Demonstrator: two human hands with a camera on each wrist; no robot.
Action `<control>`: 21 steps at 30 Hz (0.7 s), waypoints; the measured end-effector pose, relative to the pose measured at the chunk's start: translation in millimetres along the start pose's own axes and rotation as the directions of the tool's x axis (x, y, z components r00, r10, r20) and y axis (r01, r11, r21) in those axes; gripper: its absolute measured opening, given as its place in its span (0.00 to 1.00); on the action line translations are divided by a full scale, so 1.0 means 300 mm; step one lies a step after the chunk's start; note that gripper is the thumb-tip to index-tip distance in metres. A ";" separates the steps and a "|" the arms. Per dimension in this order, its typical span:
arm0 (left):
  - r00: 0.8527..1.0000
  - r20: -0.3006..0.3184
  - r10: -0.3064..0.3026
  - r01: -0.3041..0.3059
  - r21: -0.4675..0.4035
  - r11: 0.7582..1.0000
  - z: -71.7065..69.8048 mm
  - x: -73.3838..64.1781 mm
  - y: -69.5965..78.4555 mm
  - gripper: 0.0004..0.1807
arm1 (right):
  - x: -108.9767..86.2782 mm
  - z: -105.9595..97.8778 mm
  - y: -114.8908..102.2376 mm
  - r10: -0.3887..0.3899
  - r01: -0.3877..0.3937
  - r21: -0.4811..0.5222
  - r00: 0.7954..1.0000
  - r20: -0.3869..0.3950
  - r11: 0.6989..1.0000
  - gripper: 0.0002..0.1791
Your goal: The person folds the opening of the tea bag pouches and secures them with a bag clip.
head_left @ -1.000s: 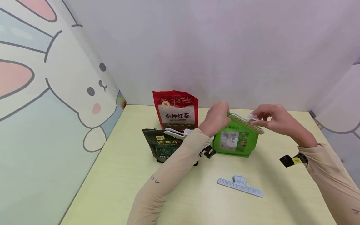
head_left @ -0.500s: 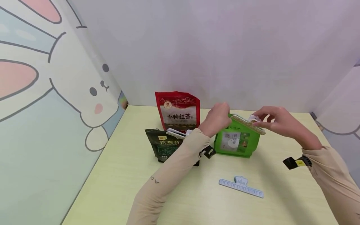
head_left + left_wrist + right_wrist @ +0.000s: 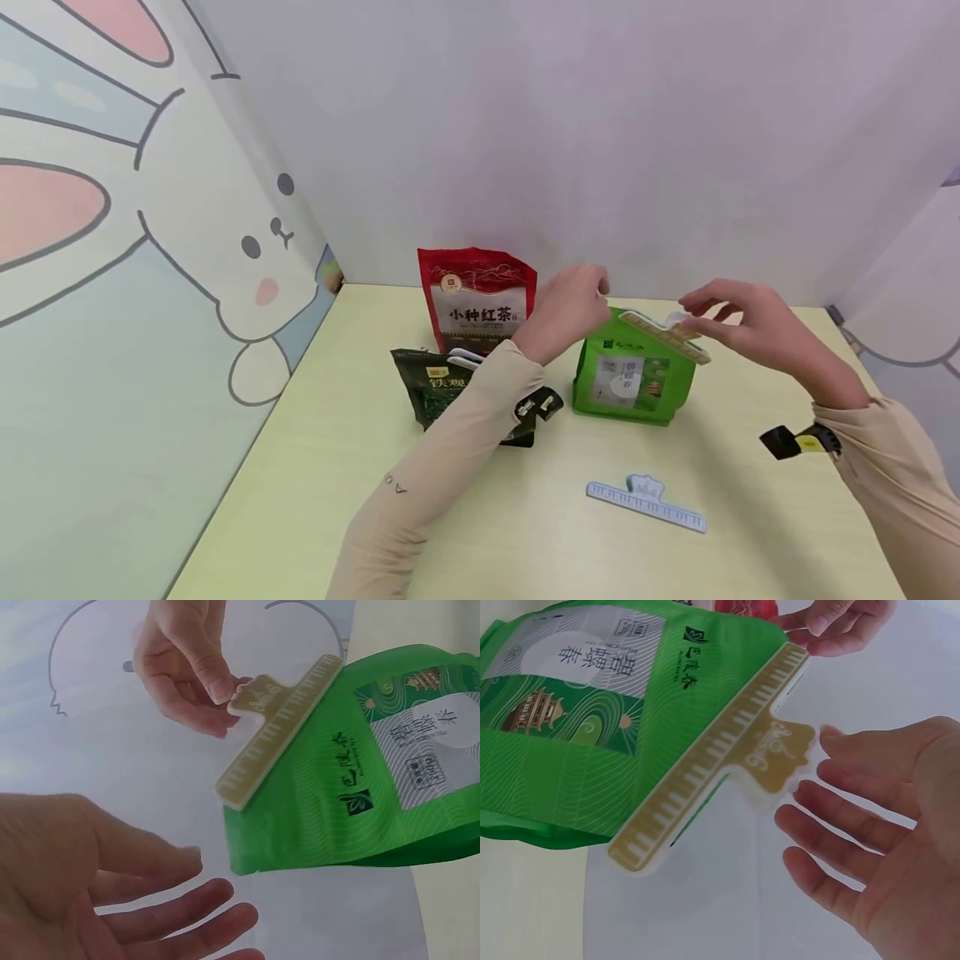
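Note:
A green tea bag (image 3: pixel 637 367) stands upright on the table with a gold-and-white piano-key clip (image 3: pixel 712 761) slanting across its top edge. My left hand (image 3: pixel 570 310) is off the bag's upper left corner, its fingers loosely bent and holding nothing; the left wrist view shows a gap between those fingers (image 3: pixel 172 915) and the bag. Beside the clip's tab is my right hand (image 3: pixel 750 325), thumb and fingers spread apart, fingertips right at the tab's edge.
A black tea bag (image 3: pixel 423 387) with a white clip stands left, partly hidden by my left sleeve. Behind it stands a red tea bag (image 3: pixel 480 292). A pale blue piano-key clip (image 3: pixel 647 502) lies on the table (image 3: pixel 540 533) in front. A wall (image 3: pixel 600 150) rises behind.
My left hand has let go of the green bag's corner and moved up and left. My right hand's fingers have loosened from the clip's tab; the clip stays on the bag.

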State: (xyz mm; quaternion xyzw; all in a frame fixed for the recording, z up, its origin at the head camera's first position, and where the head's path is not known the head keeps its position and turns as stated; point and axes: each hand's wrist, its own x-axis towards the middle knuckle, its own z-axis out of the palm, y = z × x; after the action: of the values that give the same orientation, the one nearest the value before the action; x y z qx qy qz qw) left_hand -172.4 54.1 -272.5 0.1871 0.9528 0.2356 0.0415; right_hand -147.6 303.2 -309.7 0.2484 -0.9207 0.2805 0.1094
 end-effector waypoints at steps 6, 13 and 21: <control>0.999 -0.044 0.017 -0.017 0.002 1.000 -0.048 -0.032 -0.023 0.11 | 0.013 -0.007 -0.029 0.024 -0.021 0.030 0.995 -0.102 0.999 0.11; 0.995 -0.079 0.059 -0.060 -0.002 0.998 -0.095 -0.037 -0.051 0.11 | 0.034 -0.021 -0.051 0.057 -0.050 0.055 0.990 -0.132 0.997 0.12; 0.991 -0.117 0.066 -0.071 -0.040 0.997 -0.144 -0.032 -0.117 0.11 | 0.065 -0.017 -0.071 0.112 -0.102 0.084 0.985 -0.129 0.991 0.13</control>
State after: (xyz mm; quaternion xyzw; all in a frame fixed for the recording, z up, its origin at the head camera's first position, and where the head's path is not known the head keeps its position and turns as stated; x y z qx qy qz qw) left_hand -182.4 3.0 -250.7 0.2049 0.9412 0.2681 -0.0175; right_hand -152.8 283.0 -289.1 0.1833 -0.9118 0.3371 0.1461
